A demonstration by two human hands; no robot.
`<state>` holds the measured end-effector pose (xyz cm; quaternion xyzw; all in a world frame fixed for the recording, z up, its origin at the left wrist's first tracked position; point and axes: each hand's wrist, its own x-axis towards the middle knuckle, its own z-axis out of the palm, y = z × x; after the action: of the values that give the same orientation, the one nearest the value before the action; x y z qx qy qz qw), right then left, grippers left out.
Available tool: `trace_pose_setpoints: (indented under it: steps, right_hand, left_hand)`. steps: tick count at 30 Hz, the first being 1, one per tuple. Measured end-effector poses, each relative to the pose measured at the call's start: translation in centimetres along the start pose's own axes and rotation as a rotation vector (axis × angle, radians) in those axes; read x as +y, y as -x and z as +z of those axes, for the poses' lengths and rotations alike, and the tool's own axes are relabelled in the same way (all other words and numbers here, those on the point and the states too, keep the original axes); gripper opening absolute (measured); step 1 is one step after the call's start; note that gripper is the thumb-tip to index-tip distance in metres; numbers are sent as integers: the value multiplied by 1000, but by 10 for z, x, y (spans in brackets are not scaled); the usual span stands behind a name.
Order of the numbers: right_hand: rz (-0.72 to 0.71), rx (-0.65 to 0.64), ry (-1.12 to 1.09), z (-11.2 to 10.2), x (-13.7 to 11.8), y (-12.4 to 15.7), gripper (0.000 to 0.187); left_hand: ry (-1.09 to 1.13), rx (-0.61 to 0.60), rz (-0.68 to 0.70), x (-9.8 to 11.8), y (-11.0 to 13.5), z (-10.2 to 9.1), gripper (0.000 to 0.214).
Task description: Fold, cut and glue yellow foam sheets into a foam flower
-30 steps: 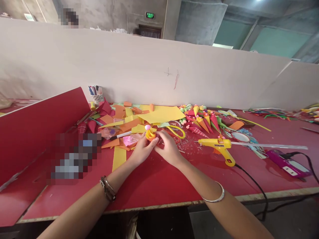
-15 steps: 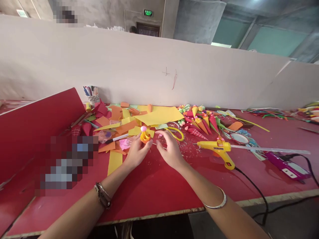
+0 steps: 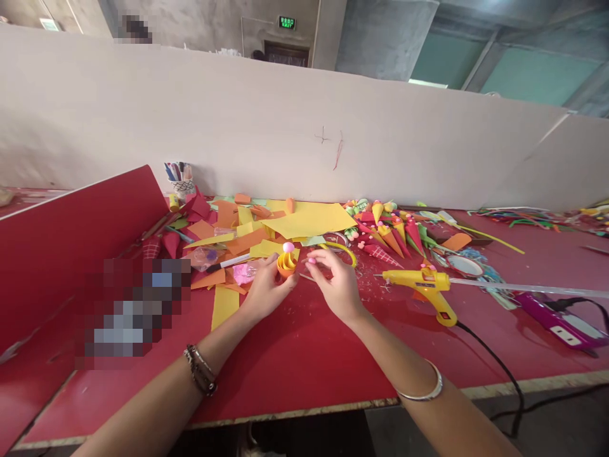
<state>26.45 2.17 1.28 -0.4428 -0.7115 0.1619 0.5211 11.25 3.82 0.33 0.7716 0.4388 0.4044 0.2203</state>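
In the middle of the head view my left hand (image 3: 266, 290) is closed around a small paper cone (image 3: 286, 265), orange outside with yellow curls in its mouth. A pink pompom (image 3: 288, 248) sits at the cone's top edge. Just to the right, my right hand (image 3: 337, 282) pinches a smaller pink ball (image 3: 311, 261) between thumb and forefinger, a short gap away from the cone. Right of that hand lies a yellow glue gun (image 3: 423, 289) with a clear glue stick in its back end.
Behind my hands lie yellow paper sheets (image 3: 309, 220), orange scraps and a pile of paper cones (image 3: 392, 231). A pen cup (image 3: 181, 181) stands by the wall. A purple power strip (image 3: 561, 320) and black cord are at right. A red board (image 3: 95, 241) leans at left.
My right hand has turned so the small pink ball shows at its fingertips. The left hand still holds the cone, now tilted slightly differently. The whole view has shifted a little.
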Motion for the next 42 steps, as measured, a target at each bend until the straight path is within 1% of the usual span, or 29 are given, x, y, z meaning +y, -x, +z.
trace_pose_setpoints:
  steps: [2, 5, 8, 12, 17, 21, 24, 37, 42]
  right_hand:
    - [-54, -17, 38, -1, 0, -1, 11]
    - [-127, -45, 76, -2, -1, -3, 11]
    - [-151, -49, 52, -2, -4, -3, 13]
    - [-121, -26, -43, -1, -7, -1, 15]
    - [-102, -18, -115, 0, -10, 0, 9]
    - [-85, -19, -110, 0, -10, 1, 11]
    - [-70, -17, -91, 0, -8, 1, 9]
    - [-132, -86, -13, -2, -10, -1, 13]
    - [-126, -71, -52, -2, -9, -1, 13]
  left_hand:
    - [-7, -3, 13, 0, 0, 0, 13]
    - [-2, -11, 43, 0, 0, 0, 12]
    - [14, -14, 85, -1, 1, 2, 10]
    - [30, -11, 90, -3, 1, 3, 5]
    - [10, -3, 92, -4, 0, 3, 6]
    - [0, -20, 103, -4, 0, 2, 8]
    - [-5, -26, 113, -4, 1, 2, 9]
    - [-5, -61, 104, -3, 2, 1, 9]
    - [-8, -65, 90, -2, 1, 1, 9]
